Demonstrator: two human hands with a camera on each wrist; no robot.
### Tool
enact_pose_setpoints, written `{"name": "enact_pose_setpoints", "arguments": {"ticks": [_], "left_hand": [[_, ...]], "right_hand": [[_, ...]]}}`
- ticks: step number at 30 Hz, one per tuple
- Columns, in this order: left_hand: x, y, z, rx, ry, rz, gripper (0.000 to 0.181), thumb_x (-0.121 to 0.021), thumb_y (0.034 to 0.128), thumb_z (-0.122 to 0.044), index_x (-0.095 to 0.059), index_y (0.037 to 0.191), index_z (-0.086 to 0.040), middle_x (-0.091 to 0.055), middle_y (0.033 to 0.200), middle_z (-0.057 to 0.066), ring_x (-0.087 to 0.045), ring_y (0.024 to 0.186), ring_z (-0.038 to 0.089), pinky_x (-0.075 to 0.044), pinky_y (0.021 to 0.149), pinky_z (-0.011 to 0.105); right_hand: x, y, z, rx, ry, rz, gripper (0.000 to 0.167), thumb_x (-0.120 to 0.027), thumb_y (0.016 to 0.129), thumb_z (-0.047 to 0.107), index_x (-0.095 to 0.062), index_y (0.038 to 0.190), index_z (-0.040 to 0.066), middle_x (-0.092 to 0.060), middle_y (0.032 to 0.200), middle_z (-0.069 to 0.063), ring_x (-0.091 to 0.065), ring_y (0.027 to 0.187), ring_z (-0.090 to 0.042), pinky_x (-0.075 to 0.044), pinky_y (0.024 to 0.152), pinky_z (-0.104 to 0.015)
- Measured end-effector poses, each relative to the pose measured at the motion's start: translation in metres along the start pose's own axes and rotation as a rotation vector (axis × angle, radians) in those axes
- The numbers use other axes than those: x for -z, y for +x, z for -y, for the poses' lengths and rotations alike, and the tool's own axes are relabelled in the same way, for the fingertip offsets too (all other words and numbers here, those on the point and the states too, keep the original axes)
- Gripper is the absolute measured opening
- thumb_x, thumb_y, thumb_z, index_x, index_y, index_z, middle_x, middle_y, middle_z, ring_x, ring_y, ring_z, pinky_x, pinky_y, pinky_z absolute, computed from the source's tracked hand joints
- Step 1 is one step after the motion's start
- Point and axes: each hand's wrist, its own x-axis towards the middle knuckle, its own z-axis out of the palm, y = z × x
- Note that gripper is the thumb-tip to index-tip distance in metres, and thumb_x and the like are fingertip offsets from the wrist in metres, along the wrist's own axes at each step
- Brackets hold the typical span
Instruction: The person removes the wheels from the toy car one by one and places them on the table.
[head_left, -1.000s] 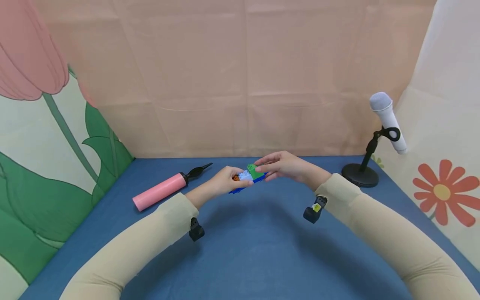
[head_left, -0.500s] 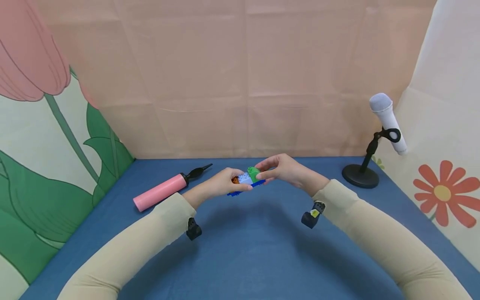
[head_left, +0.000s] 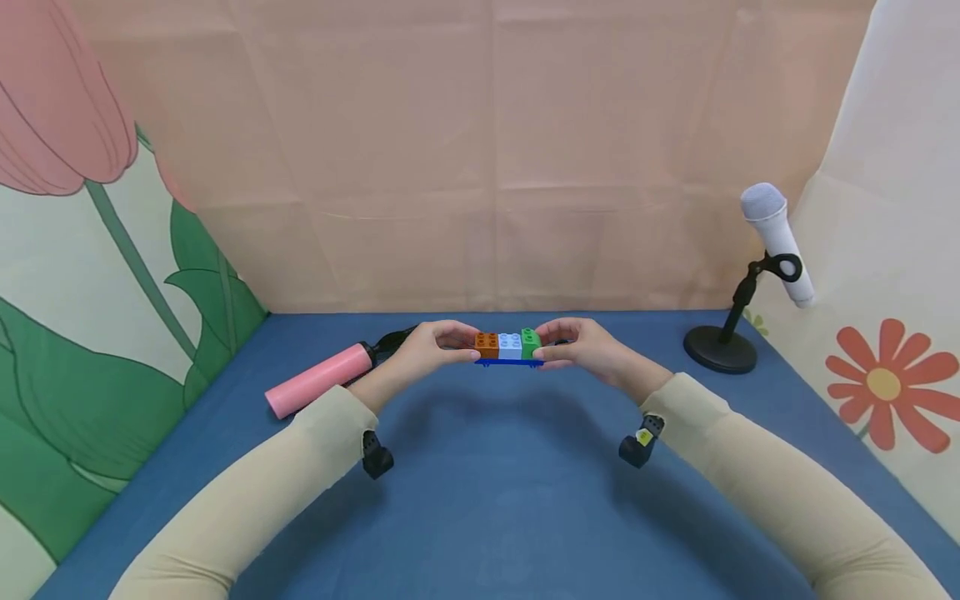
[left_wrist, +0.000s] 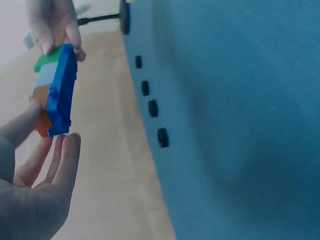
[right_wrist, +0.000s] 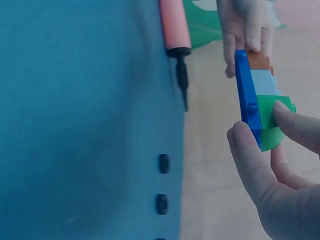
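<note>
A toy block vehicle body hangs above the table, held level between both hands. It has a dark blue base (right_wrist: 244, 87) with small side pegs, topped by an orange-brown brick (head_left: 487, 345), a light blue brick (head_left: 510, 346) and a green brick (head_left: 530, 342). At the orange-brown end, my left hand (head_left: 431, 348) pinches it between thumb and fingers. My right hand (head_left: 592, 350) pinches the green end, its thumb on the green brick's side. Several small black wheels (left_wrist: 153, 108) stand in a row on the table beyond, hidden in the head view.
To the left on the blue table (head_left: 480, 500) lies a pink hand pump (head_left: 318, 380) with a black nozzle. A white microphone (head_left: 776, 242) leans in a black stand (head_left: 720, 348) at the back right. A beige cloth backdrop (head_left: 480, 167) rises behind the table.
The block vehicle body has turned from a slant to lie level across the view, its studded bricks facing me. Both hands have shifted with it, the right one slightly rightward.
</note>
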Motion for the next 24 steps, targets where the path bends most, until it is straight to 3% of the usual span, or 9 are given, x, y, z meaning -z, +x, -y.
{"name": "enact_pose_setpoints", "arguments": {"ticks": [7,14,24], "left_hand": [[-0.017,0.006,0.018,0.052,0.024,-0.044,0.036,-0.076,0.0841,-0.02,-0.067,0.118,-0.012,-0.069,0.111,0.006,-0.064,0.101,0.019,-0.052,0.094,0.038],[-0.033,0.004,0.033,0.104,0.036,-0.028,0.034,-0.077,0.0825,-0.013,-0.068,0.115,-0.01,-0.07,0.107,0.006,-0.065,0.099,0.018,-0.053,0.091,0.036],[-0.045,0.001,0.045,0.19,0.091,-0.031,0.03,-0.078,0.081,-0.011,-0.07,0.11,-0.011,-0.07,0.103,0.003,-0.066,0.095,0.015,-0.051,0.093,0.04]], "right_hand": [[-0.003,0.005,-0.023,-0.016,-0.069,-0.043,0.043,-0.074,0.086,0.014,-0.057,0.123,0.002,-0.057,0.122,-0.016,-0.061,0.103,-0.023,-0.049,0.098,-0.047],[-0.011,0.009,-0.043,-0.056,-0.222,-0.087,0.036,-0.079,0.08,0.011,-0.063,0.112,0.005,-0.065,0.112,-0.011,-0.061,0.104,-0.023,-0.052,0.091,-0.038],[-0.022,0.012,-0.058,-0.093,-0.289,-0.099,0.034,-0.082,0.076,0.009,-0.066,0.106,0.006,-0.067,0.104,-0.008,-0.062,0.095,-0.019,-0.051,0.085,-0.035]]}}
